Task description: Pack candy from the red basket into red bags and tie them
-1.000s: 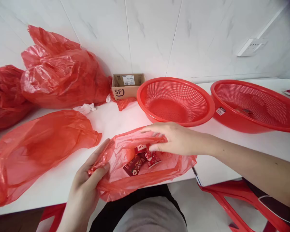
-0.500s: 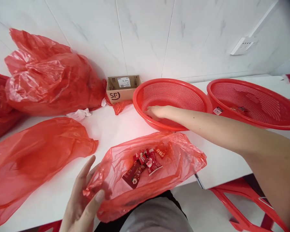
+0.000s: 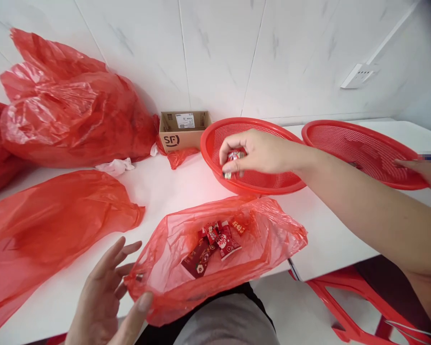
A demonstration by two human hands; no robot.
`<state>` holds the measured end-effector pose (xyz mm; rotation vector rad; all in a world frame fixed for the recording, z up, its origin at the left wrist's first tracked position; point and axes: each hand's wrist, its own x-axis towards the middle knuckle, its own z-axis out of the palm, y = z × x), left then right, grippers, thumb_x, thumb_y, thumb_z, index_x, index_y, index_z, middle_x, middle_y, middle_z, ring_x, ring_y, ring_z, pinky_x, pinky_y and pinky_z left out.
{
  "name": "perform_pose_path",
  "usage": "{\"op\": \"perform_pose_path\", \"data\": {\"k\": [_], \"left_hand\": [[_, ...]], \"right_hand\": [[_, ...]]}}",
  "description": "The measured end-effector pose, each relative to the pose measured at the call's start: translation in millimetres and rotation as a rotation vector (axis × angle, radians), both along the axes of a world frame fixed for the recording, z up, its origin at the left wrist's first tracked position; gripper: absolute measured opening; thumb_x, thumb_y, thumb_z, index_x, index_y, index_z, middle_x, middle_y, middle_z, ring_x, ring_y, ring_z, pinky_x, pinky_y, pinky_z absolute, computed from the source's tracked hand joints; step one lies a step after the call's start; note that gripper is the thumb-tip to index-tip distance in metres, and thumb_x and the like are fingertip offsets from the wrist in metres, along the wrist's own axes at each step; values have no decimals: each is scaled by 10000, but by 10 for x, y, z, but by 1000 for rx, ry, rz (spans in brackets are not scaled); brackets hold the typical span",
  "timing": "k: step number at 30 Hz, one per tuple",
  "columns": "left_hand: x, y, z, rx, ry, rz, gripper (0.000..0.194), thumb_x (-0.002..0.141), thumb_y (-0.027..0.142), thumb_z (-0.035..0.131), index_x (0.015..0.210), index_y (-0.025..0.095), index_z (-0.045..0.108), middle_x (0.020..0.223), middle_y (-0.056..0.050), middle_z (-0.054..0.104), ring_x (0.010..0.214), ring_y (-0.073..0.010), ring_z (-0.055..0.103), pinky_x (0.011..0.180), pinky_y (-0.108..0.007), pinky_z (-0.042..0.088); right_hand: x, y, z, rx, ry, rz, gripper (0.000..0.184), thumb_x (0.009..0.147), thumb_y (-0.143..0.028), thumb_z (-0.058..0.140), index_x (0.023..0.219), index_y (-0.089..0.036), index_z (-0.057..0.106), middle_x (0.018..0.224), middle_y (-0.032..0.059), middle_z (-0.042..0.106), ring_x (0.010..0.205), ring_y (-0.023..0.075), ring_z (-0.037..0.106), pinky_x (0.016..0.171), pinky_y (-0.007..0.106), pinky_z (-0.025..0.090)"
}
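Observation:
My right hand [image 3: 260,149] is closed over a small red wrapped candy [image 3: 236,155], above the left rim of a red perforated basket [image 3: 253,123]. A bit of pale wrapper also shows below its fingertips. With fingers spread and thumb apart, my left hand [image 3: 102,292] rests at the left end of an open, see-through red plastic bag [image 3: 273,249], touching its edge without a clear grip. Inside that bag lie several wrapped snacks, among them a dark brown packet [image 3: 198,261], a red-and-pink packet [image 3: 227,243] and an orange packet [image 3: 239,226].
Another person's hand [image 3: 416,170] reaches into a second red basket [image 3: 362,128] on the right. Behind stand a cardboard box [image 3: 185,139] and a bulky red bag [image 3: 75,120]. A flat red bag [image 3: 57,225] lies left; a red stool [image 3: 339,306] is below the table.
My right hand has risen out of the basket and now holds a candy. My left hand has shifted down and left with fingers wider. Another person's hand has entered the right basket.

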<state>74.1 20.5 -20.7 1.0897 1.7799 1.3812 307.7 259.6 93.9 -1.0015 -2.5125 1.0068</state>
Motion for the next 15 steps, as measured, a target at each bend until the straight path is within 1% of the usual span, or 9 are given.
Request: {"op": "perform_pose_path", "data": {"k": [1, 3, 5, 6, 7, 9, 11, 12, 15], "left_hand": [[-2, 10, -24, 0, 77, -1, 687, 783, 452, 698, 1410, 434, 418, 1386, -7, 515, 1133, -245, 559, 917, -335, 528], [-6, 35, -75, -6, 237, -21, 740, 729, 462, 746, 1398, 427, 432, 1383, -19, 514, 1189, -293, 528, 999, -437, 475], [-11, 57, -107, -27, 357, -57, 689, 735, 476, 732, 1370, 420, 471, 1333, -22, 535, 1151, -297, 546, 1027, -493, 438], [-12, 64, -111, -39, 390, -73, 636, 757, 482, 708, 1351, 415, 494, 1299, -21, 550, 1117, -288, 563, 1018, -495, 441], [-11, 66, -107, -49, 409, -79, 575, 780, 488, 683, 1325, 407, 520, 1264, -19, 568, 1089, -278, 577, 1000, -483, 451], [-6, 60, -84, -58, 408, -60, 467, 805, 498, 650, 1251, 384, 576, 1196, -11, 614, 1045, -258, 602, 951, -437, 476], [0, 42, -61, -76, 370, -4, 411, 809, 510, 641, 1192, 362, 611, 1148, -1, 657, 1029, -242, 623, 934, -396, 482], [-1, 31, -55, -83, 338, 22, 403, 804, 517, 644, 1171, 352, 625, 1131, 3, 674, 1025, -236, 634, 931, -377, 485], [-32, 1, -51, -54, 254, 97, 446, 769, 543, 670, 1157, 322, 646, 1065, 4, 704, 949, -213, 673, 842, -311, 524]], "right_hand": [[-12, -174, 9, 8, 8, 34, 61, 830, -245, 664, 870, -202, 652, 822, -20, 690, 728, 119, 637, 669, 242, 452], [-52, -473, -37, 54, -25, 108, 14, 843, -204, 647, 856, -200, 652, 827, -23, 679, 715, 109, 610, 652, 236, 428], [-94, -667, -132, 123, -73, 158, 60, 864, -146, 606, 845, -190, 644, 814, -17, 671, 705, 108, 584, 646, 239, 409], [-110, -723, -183, 149, -91, 171, 76, 872, -132, 592, 847, -185, 641, 812, -11, 671, 710, 113, 579, 652, 244, 404], [-121, -756, -228, 163, -101, 177, 76, 881, -135, 586, 861, -183, 642, 819, -4, 675, 719, 119, 580, 660, 249, 404], [-124, -779, -290, 152, -118, 178, 63, 900, -196, 598, 928, -189, 654, 854, 8, 689, 738, 132, 593, 675, 258, 414], [-106, -783, -304, 139, -155, 176, 152, 903, -291, 624, 1027, -210, 661, 917, 21, 701, 773, 153, 614, 689, 269, 434], [-89, -788, -295, 157, -176, 175, 204, 900, -328, 634, 1072, -222, 658, 963, 30, 703, 813, 169, 627, 706, 280, 448], [10, -831, -239, 321, -202, 134, 271, 896, -351, 637, 1142, -238, 652, 1115, 66, 680, 997, 231, 622, 811, 346, 481]]}}
